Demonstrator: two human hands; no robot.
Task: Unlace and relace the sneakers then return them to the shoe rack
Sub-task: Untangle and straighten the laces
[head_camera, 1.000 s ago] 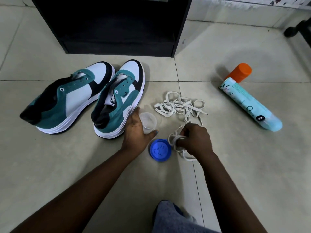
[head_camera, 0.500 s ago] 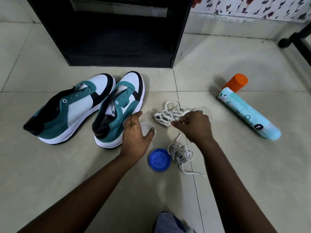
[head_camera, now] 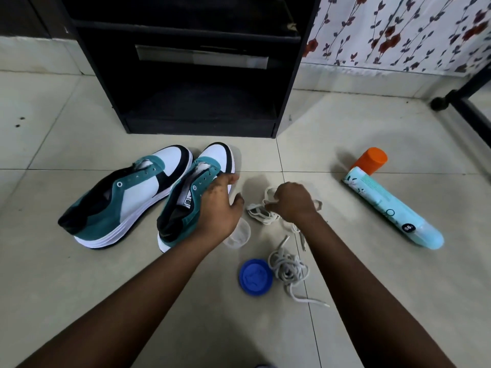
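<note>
Head view, steeply down, near floor (head_camera: 372, 301)

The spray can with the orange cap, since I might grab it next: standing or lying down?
Lying down. The spray can rests on its side on the floor tiles, its orange cap still on.

Two sneakers are counted on the floor: one sneaker (head_camera: 125, 197) nearer the left edge and a second sneaker (head_camera: 191, 197) beside it. Two bundles of laces are counted: one white bundle (head_camera: 261, 215) and one grey bundle (head_camera: 288, 269). One blue lid (head_camera: 255, 277), one clear cup (head_camera: 239, 233), one spray can (head_camera: 390, 203) and one black shoe rack (head_camera: 196, 75) are counted. Two hands are counted: the left hand (head_camera: 218, 211) and the right hand (head_camera: 292, 204).
</note>
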